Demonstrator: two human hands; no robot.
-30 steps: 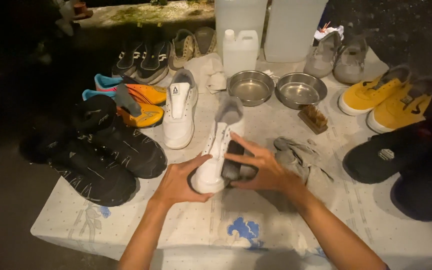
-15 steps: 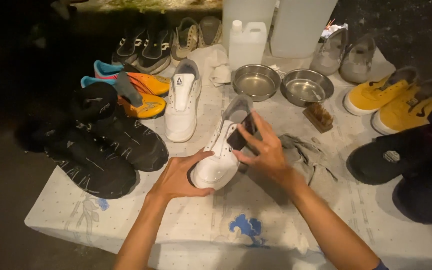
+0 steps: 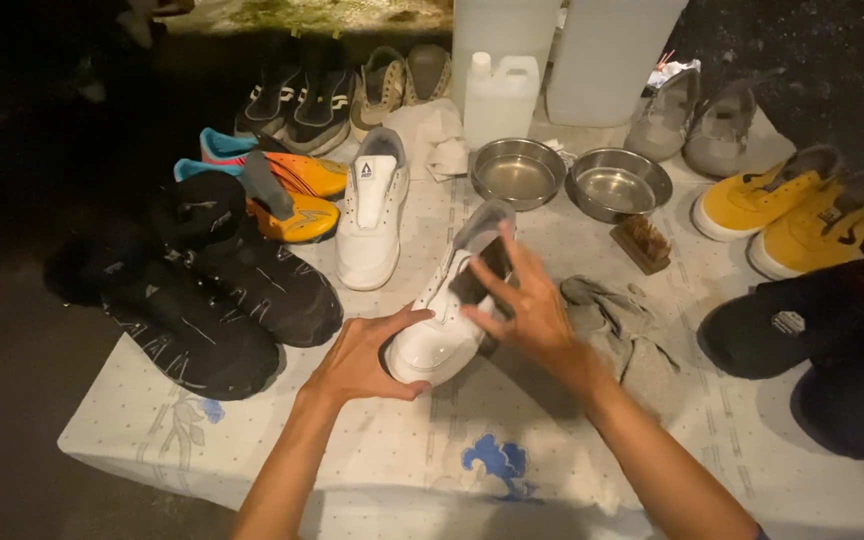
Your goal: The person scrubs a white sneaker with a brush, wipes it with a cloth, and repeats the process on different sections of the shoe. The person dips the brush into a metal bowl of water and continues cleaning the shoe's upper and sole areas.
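We've got our left hand [image 3: 357,360] cupping the white shoe's [image 3: 444,320] toe, heel pointing away, right hand [image 3: 522,305] gripping a dark brush [image 3: 482,272] on its side.

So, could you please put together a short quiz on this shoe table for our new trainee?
1. True or false: the left hand grips the toe of the white shoe.
2. What does the right hand press against that shoe? A) a dark brush B) a metal bowl C) a yellow shoe
3. How many metal bowls stand near the white jug?

Key:
1. True; the left hand cups the toe end.
2. A; the dark brush sits under the fingers, against the side of the shoe.
3. Two: one metal bowl and a second metal bowl side by side on the tablecloth.
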